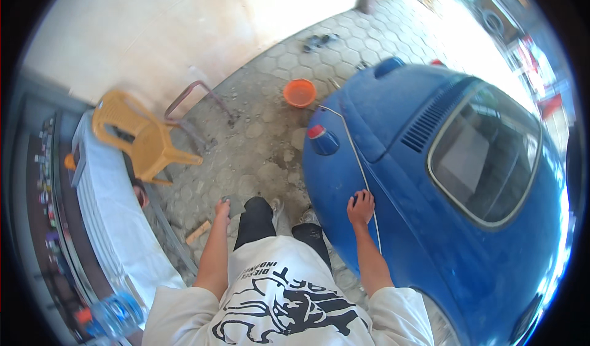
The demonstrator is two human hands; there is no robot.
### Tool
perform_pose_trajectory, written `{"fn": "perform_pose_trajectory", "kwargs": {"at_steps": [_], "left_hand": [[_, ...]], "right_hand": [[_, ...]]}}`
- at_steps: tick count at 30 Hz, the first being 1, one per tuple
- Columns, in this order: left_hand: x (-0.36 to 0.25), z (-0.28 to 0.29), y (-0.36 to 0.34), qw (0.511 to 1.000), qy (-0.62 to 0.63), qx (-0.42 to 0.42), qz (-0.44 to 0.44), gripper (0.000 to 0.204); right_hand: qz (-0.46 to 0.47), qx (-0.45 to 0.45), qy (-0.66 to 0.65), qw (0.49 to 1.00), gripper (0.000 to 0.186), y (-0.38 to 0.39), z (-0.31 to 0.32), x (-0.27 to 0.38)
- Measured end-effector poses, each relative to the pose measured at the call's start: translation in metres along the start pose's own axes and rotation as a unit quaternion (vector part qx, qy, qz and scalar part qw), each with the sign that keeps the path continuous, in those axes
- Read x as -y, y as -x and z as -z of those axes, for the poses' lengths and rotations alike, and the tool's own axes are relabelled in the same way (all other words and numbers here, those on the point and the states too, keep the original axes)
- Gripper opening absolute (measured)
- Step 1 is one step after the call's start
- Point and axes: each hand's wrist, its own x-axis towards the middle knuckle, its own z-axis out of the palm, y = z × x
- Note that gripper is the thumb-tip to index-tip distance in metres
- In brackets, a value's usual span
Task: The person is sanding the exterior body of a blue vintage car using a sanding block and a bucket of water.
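Observation:
A rounded blue car (399,211) fills the right side, with a louvred panel and a window in a pale frame. My right hand (361,208) rests on its curved fender with fingers apart, right beside a thin pale strip (359,155) that runs along the bodywork. Farther along the fender sits a tail light (323,140) with a red lens in a blue housing. Low on the left, away from the car, my left hand (222,208) is closed around a small grey flat piece (230,202), whose kind I cannot make out.
An orange basin (300,93) stands on the paving by the car. At left are a yellow plastic chair (147,140), a bent metal frame (193,94) and a white-covered surface (123,217). A large water bottle (117,315) is at lower left; a wood offcut (198,231) lies on the ground.

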Motion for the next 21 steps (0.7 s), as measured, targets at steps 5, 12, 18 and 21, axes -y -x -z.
{"fn": "perform_pose_trajectory", "kwargs": {"at_steps": [5,12,18,21], "left_hand": [[0.074,0.053,0.017,0.990,0.102,-0.055,0.079,0.031],[0.154,0.055,0.039,0.886,0.288,-0.078,0.355,0.025],[0.111,0.064,0.007,0.821,0.445,-0.052,0.354,0.027],[0.072,0.070,-0.026,0.883,0.332,-0.062,0.327,0.030]], "right_hand": [[0.005,0.022,0.013,1.000,0.015,0.005,-0.004,0.006],[-0.074,0.203,-0.091,0.972,0.015,0.041,-0.001,0.036],[-0.262,0.381,-0.329,0.823,0.020,0.081,-0.083,-0.049],[-0.249,0.369,-0.302,0.843,0.024,0.055,-0.077,0.015]]}}
